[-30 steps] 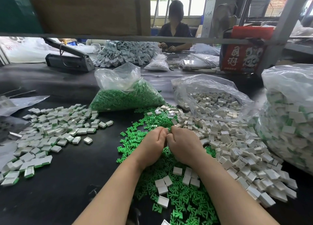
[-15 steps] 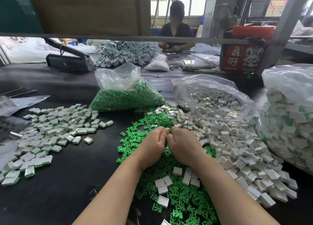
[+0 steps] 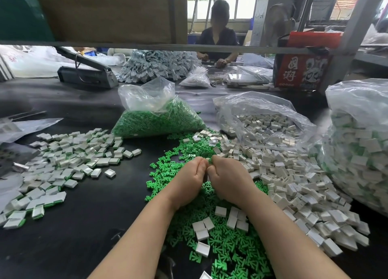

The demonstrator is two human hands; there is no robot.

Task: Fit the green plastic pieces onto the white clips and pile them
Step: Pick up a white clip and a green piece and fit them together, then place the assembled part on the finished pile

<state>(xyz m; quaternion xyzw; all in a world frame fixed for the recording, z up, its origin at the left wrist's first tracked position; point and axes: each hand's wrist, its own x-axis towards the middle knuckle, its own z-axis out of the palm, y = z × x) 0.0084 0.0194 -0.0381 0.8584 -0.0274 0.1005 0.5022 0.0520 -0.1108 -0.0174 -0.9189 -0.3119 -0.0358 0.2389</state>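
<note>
Single head-worn wide-angle view.
Looks forward and down, close over the hands [image 3: 210, 178] and black tabletop [image 3: 84, 226].

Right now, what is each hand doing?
Left hand: fingers curled; what it holds is hidden.
Right hand: pinches a green piece.

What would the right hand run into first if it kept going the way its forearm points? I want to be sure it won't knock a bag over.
Likely no bag: the right hand points up-left, knuckles against the left hand, with loose green pieces beyond. Depth is uncertain.
</note>
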